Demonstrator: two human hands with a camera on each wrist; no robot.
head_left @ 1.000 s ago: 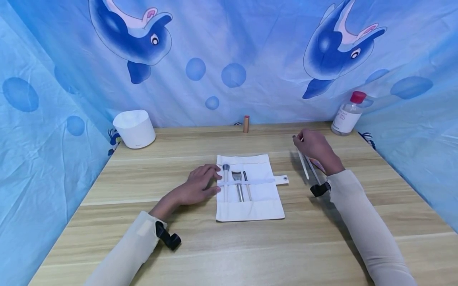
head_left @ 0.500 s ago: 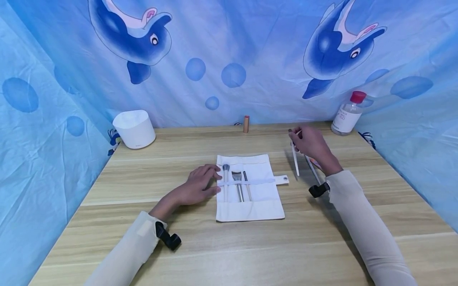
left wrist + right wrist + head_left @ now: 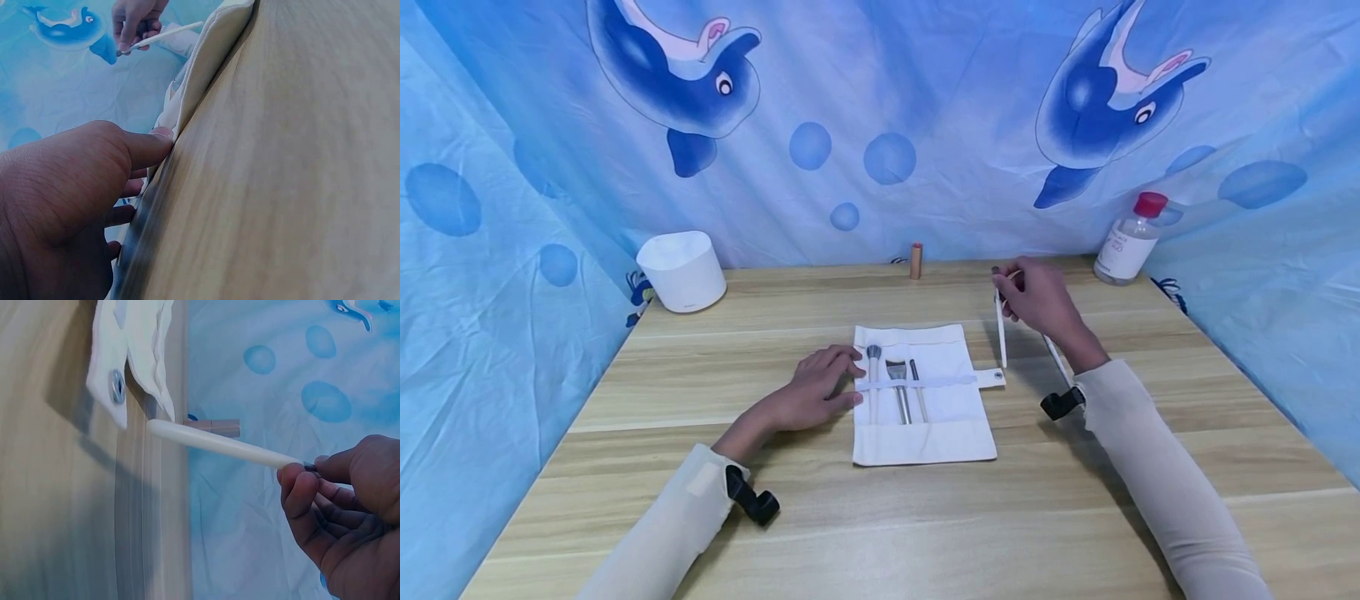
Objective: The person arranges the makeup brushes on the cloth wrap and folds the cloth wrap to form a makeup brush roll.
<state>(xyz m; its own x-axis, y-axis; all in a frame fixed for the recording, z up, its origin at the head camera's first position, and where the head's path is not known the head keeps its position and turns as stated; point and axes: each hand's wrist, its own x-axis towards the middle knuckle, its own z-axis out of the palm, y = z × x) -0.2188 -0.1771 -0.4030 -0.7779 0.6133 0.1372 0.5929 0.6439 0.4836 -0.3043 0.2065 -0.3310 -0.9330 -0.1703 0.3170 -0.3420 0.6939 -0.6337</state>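
Note:
A white cloth brush roll lies unfolded on the wooden table, with three brushes side by side under its elastic band. My left hand rests at the roll's left edge, thumb and fingertips touching the cloth; the left wrist view shows the thumb against that edge. Up and to the right of the roll, my right hand pinches a slim white-handled brush near its dark end, the handle pointing down close to the snap tab. In the right wrist view the white handle is raised off the table.
A white rounded container stands at the back left, a small brown cylinder at the back middle, and a red-capped clear bottle at the back right. Another slim stick-like item lies beneath my right wrist.
My right hand has moved left with the brush, bringing it nearer the roll's tab, and the handle has swung more upright. My left hand has stayed where it was.

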